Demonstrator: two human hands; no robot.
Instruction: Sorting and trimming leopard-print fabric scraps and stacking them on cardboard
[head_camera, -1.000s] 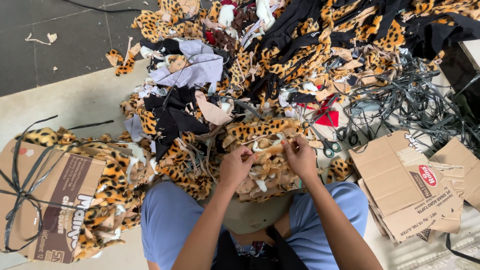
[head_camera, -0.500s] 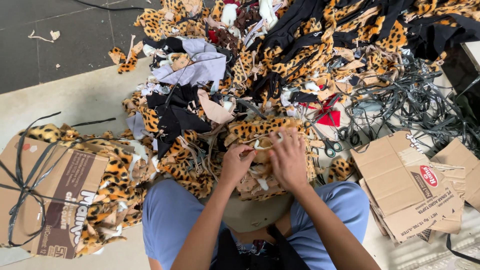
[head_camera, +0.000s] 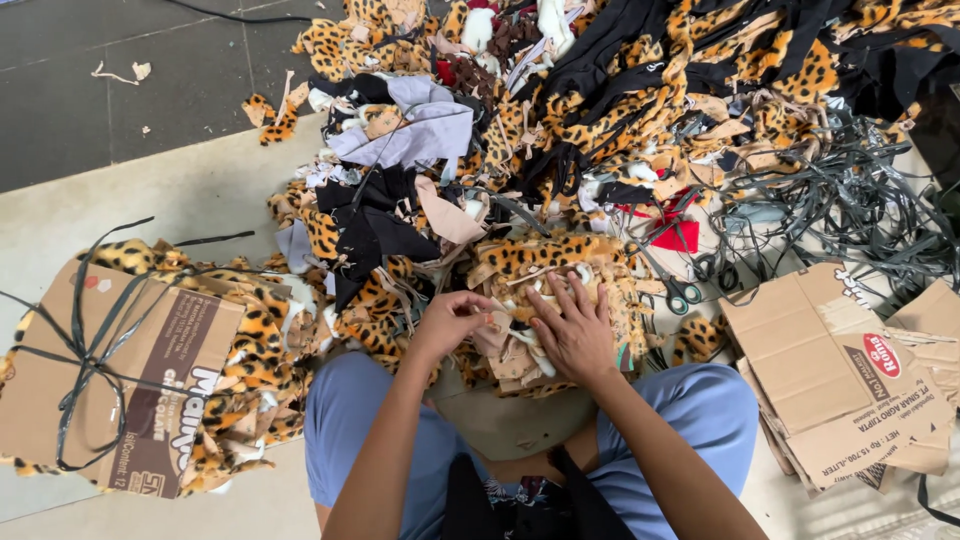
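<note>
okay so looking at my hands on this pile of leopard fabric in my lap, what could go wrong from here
The stack of leopard pieces sits loose under your right hand and could slide off your lap. The scissors lie beside that hand, half among scraps, so a blind reach might catch them. Your left hand pinches only an edge.

Sewing workshop: fabric scraps (head_camera: 600, 120), scissors (head_camera: 680, 290)

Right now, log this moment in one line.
left hand: pinching fabric scraps | right hand: flat on scraps | scissors: beside pile
</note>
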